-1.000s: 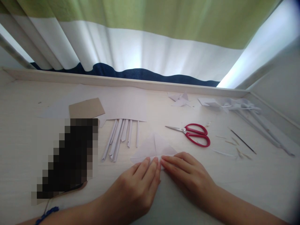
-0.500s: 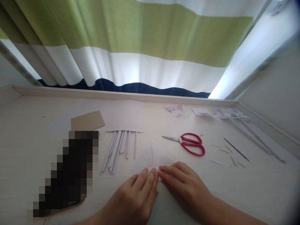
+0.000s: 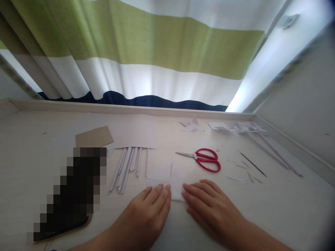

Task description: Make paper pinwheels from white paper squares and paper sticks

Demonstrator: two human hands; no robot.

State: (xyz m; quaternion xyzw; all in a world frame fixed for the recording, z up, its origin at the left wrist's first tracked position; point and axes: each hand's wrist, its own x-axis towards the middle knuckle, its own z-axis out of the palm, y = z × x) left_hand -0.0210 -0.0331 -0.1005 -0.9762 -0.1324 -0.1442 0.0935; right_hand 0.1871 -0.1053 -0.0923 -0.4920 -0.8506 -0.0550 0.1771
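While scissors lie near, 2 loosely extended hands rest on folded paper, grasping nothing

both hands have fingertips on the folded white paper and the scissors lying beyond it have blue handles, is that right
Not quite: the handles of the scissors are red, not blue, as the head view shows. The rest stands: the left hand and right hand both have fingertips on the folded white paper, with the scissors lying beyond it.
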